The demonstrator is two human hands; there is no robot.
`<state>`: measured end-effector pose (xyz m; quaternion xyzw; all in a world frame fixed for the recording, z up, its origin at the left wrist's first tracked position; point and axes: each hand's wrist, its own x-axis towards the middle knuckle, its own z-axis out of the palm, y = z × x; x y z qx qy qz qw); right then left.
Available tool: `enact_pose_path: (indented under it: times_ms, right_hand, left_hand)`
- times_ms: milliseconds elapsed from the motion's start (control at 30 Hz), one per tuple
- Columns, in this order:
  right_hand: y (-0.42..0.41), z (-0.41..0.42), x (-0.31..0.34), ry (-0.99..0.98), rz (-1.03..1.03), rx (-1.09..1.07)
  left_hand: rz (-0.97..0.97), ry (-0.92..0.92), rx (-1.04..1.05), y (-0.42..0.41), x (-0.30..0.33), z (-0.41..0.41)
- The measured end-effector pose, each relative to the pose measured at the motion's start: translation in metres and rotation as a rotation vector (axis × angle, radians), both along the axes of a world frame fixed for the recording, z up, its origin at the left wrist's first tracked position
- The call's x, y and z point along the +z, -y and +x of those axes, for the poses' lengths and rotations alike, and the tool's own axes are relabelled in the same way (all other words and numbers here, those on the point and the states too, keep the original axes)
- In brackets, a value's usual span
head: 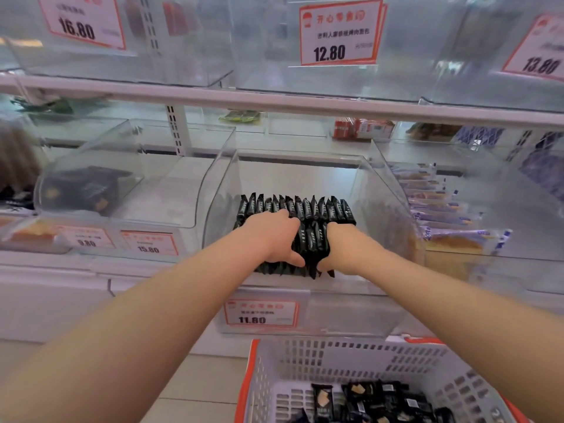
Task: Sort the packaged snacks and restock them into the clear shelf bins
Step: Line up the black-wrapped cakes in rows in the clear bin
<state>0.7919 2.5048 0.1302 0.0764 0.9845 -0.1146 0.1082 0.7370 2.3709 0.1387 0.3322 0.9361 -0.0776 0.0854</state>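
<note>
Head view, frame centre: both hands are inside the middle clear bin (378, 190) on the lower shelf. The left hand (271, 239) lies over a block of black packets (311, 236), fingers curled down at its far edge and thumb hooked at the near edge. The right hand (343, 248) grips the same block from the right side, with its fingers hidden behind the packets. Judged purpose: the two hands squeeze the block together so it goes in as one tidy batch rather than loose pieces.

Behind the held block, a row of like packets (297, 206) stands upright on edge, packed side by side across the bin. Standing them this way appears meant to save room and keep the fronts in line; the held block seems intended as the next row in front. An 11.80 tag (259, 312) is fixed to the bin front below the hands.

Lower right of frame: a white basket (351, 358) with an orange rim holds more black packs (378, 398), lying loose; these look like the remaining stock for sorting.

Left of centre, another bin (91, 166) holds a few dark packets. Right of centre, a bin holds blue-and-white packs (436, 206) stacked flat. Upper frame: further bins with price cards, a 12.80 card (340, 32) the clearest; their contents are blurred.
</note>
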Motion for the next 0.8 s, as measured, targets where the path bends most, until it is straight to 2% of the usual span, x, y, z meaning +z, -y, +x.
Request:
enact_pose_path:
  times_ms: [133,300,433,533,667,800]
  right_hand:
    - [0.001,-0.003,0.008,-0.074,0.17,0.062]
    - [0.004,-0.002,0.007,-0.076,0.217,0.18]
    - [0.006,0.006,-0.001,-0.074,0.28,0.351]
    - [0.008,0.005,-0.002,-0.069,0.295,0.336]
    - [0.01,-0.002,0.001,-0.125,0.374,0.32]
    - [0.004,-0.005,0.0,-0.131,0.337,0.254]
  left_hand:
    - [0.028,-0.057,0.024,-0.003,-0.005,0.0]
    - [0.024,-0.111,0.074,-0.009,-0.004,0.0]
    - [0.002,-0.062,0.051,-0.005,-0.001,0.001]
    - [-0.062,-0.001,-0.019,0.005,0.006,0.002]
    - [-0.05,0.086,-0.028,0.018,0.01,0.003]
    - [-0.048,0.153,-0.031,0.03,0.015,0.005]
